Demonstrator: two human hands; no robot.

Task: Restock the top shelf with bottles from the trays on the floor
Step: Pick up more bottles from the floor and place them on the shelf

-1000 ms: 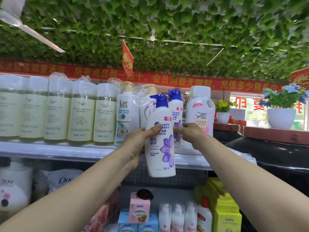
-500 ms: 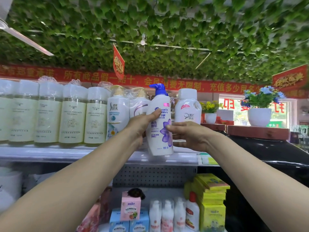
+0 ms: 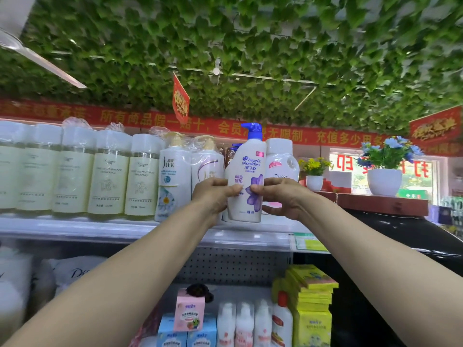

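Observation:
A white shampoo bottle (image 3: 246,169) with a blue pump and a purple flower label stands upright on the top shelf (image 3: 125,230), near its right end. My left hand (image 3: 213,196) grips its left side and my right hand (image 3: 280,196) grips its right side. The bottle sits between a wrapped white bottle (image 3: 206,166) on its left and a white jug with a pink label (image 3: 281,161) on its right. Another blue-pump bottle shows partly behind it. No floor trays are in view.
A row of pale yellow bottles (image 3: 107,174) and a white SLEK bottle (image 3: 172,176) fills the shelf to the left. Below are small white bottles (image 3: 244,324), yellow boxes (image 3: 313,309) and a pink carton (image 3: 189,314). A black counter with potted flowers (image 3: 384,181) stands to the right.
Both hands have lifted the shampoo bottle from below the shelf edge up and forward onto the top shelf, where its base now rests among the other bottles.

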